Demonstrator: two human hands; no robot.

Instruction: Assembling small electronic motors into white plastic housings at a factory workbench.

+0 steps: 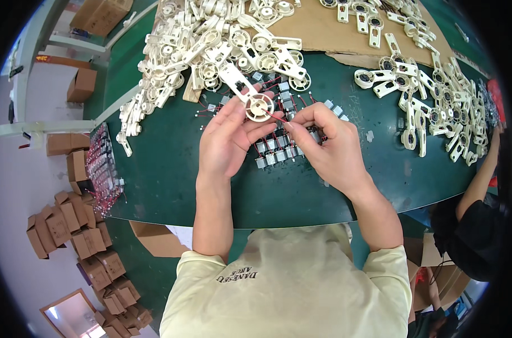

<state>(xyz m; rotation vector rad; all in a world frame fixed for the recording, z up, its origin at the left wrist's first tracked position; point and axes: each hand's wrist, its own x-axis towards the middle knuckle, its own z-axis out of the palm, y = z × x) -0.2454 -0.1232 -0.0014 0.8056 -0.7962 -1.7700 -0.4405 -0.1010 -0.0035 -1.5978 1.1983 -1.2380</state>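
Observation:
My left hand (226, 134) holds a cream plastic housing (259, 107), a round ring with a flat slotted handle pointing up and to the left. Thin red wires (276, 116) run from the ring toward my right hand (333, 145), whose thumb and forefinger pinch their end. Behind and below my hands, small silver-grey motors (279, 151) with red leads lie in rows on the green table (222, 205). More motors are partly hidden by my fingers.
Cream housings (205, 42) form a big heap at the far left. Others with dark round centres (436, 104) lie at the right, near a co-worker's arm (481, 169). A cardboard sheet (329, 34) lies at the back. Bagged wired parts (105, 169) sit at the left edge; cartons (70, 217) stand beyond.

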